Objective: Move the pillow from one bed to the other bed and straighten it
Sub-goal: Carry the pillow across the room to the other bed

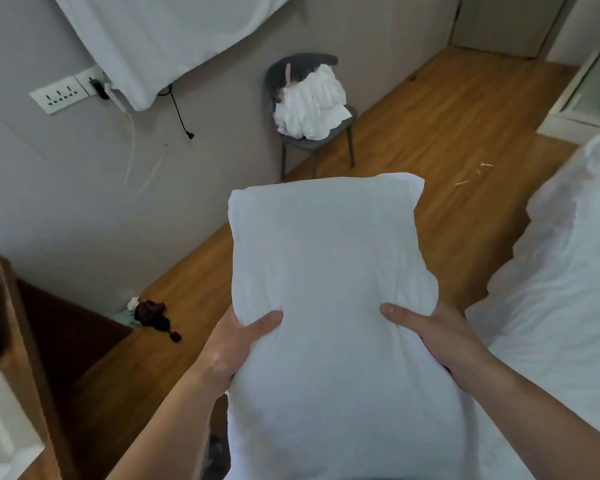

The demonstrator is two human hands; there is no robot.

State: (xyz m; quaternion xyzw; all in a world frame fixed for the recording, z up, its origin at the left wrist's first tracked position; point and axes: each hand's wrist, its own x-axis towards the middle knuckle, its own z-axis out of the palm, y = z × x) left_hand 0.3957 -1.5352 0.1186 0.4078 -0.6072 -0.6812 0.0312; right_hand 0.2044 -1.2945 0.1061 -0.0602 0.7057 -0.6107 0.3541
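A white pillow (329, 271) is held up in front of me, long side pointing away, above the wooden floor. My left hand (236, 344) grips its left edge with the thumb pressed on top. My right hand (433, 334) grips the right edge the same way. A bed with rumpled white sheets (561, 271) lies along the right side, close to the pillow's right edge. The corner of another white-covered bed or mattress (0, 420) shows at the lower left, beside a wooden frame.
A grey chair (312, 140) with white laundry piled on it stands by the wall ahead. A dark wooden bedside unit (25, 327) is at the left. Dark items (153, 313) and a cable lie on the floor by the wall. A white cloth (153, 39) hangs from above.
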